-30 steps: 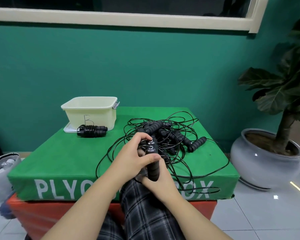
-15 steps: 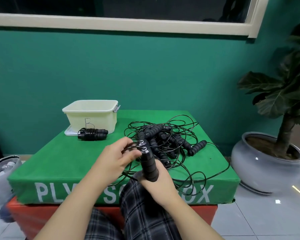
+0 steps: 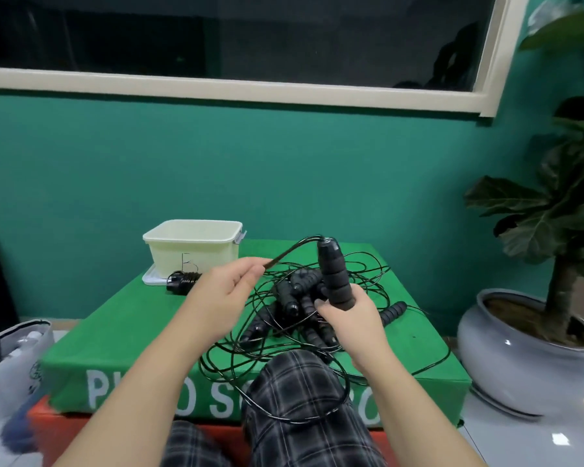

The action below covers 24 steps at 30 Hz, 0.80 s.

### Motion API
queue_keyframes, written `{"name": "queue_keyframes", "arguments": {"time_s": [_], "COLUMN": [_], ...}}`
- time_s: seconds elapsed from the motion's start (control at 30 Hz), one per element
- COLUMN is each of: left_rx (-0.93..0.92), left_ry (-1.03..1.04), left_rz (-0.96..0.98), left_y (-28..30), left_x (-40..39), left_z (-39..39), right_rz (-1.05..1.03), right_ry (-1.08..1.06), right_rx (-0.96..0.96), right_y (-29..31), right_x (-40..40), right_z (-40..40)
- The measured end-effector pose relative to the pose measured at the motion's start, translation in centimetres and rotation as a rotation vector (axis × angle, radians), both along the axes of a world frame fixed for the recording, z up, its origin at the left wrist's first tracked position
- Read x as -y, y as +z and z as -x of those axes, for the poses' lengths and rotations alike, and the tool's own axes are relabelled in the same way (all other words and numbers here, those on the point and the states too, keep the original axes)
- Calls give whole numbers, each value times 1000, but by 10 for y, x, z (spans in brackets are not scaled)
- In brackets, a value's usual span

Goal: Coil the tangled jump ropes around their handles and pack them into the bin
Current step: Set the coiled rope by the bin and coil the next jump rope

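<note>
Head view: the right hand (image 3: 351, 315) grips the lower end of a handle (image 3: 334, 274), fingers curled round the foam, and holds it upright above the tangle (image 3: 304, 305). Judged purpose: an upright handle keeps its shaft exposed as the core for winding. The cord (image 3: 294, 249) leaves the handle's top cap and arcs toward the bin (image 3: 193, 246). The left hand (image 3: 223, 291), on the bin side of the handle, pinches this cord between thumb and curled fingers. Judged purpose: the pinch keeps the cord taut and sets up the first turn.

The tangle lies on the green box (image 3: 132, 325), away from the bin on the plant (image 3: 560, 214) side. Several loose handles sit in it, and loops hang over the box's front edge onto the plaid knee (image 3: 300, 382). One coiled rope (image 3: 182, 281) rests on the box, touching the bin's front wall, not inside. The bin's interior is not visible from this angle. Judged progress: early; the held rope is unwound and still threaded into the tangle, so snagging is likely during winding.
</note>
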<state>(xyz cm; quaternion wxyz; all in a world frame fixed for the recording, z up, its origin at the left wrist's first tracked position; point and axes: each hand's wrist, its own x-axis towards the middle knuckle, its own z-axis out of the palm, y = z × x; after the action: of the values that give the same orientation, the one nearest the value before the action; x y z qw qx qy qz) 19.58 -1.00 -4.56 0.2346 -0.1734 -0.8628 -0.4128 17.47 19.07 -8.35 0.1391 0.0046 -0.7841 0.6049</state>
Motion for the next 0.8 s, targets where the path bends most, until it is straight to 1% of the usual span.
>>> {"name": "queue_keyframes", "arguments": {"time_s": [0.1, 0.13, 0.23, 0.3, 0.37, 0.43, 0.53, 0.63, 0.7, 0.73, 0.8], "left_rx": [14, 29, 77, 79, 60, 52, 84, 123, 162, 181, 224], "left_ry": [-46, -64, -138, -175, -215, -233, -210, -149, -30, 37, 145], "left_rz": [30, 55, 98, 98, 132, 192, 242, 316, 391, 399, 319], "left_y": [-10, -16, -33, -42, -46, -46, -40, -28, -18, -14, -5], "left_x": [-12, -17, -31, -37, -41, -44, -42, -27, -5, 10, 40], "left_z": [2, 2, 5, 8, 7, 6, 5, 7, 15, 19, 24], "right_rz": [554, 704, 1003, 1094, 1078, 1010, 880, 627, 417, 291, 65], "right_ry": [90, 141, 294, 359, 346, 303, 252, 160, 156, 164, 161], "right_rx": [144, 183, 261, 268, 223, 162, 126, -38, -186, -232, -266], "right_y": [-1, 1, 10, 12, 11, 9, 7, 6, 8, 8, 7], "right_x": [3, 5, 11, 14, 17, 16, 17, 15, 5, -2, -18], "right_z": [3, 2, -3, -5, -4, -2, 0, 0, -2, -3, -1]}}
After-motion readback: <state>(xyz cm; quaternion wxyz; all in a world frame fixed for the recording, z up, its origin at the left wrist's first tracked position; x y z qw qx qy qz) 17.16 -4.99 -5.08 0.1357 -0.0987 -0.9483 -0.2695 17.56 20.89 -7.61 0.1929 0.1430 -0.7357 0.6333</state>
